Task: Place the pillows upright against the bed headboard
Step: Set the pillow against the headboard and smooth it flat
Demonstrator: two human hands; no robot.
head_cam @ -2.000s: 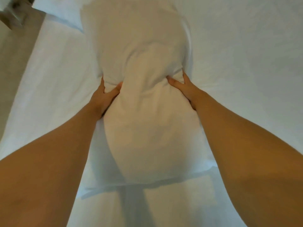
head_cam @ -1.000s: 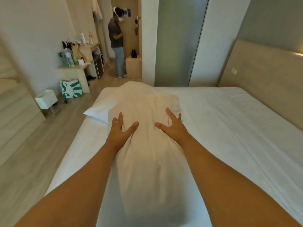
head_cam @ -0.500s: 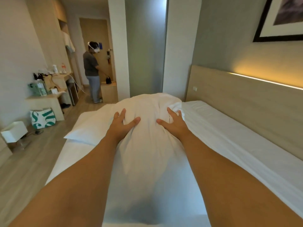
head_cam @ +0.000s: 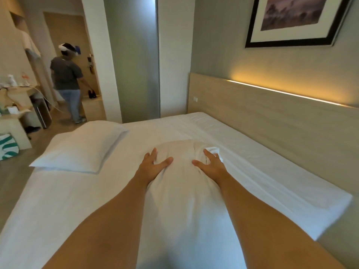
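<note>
I hold a white pillow lengthwise in front of me above the bed. My left hand grips its left side and my right hand grips its right side, fingers pressed into the fabric near its far end. A second white pillow lies flat on the bed's far left corner. The light wooden headboard runs along the right side, with a lit strip on top. The held pillow is apart from the headboard.
The white sheet covers the mattress between the pillow and the headboard. A person stands by the door at the back left. A desk with items and a patterned bag sit at the left. A framed picture hangs above the headboard.
The view has lifted from straight down on the bed and swung right toward the headboard. Both hands keep their grip on the pillow, which sits lower now than half a second ago.
</note>
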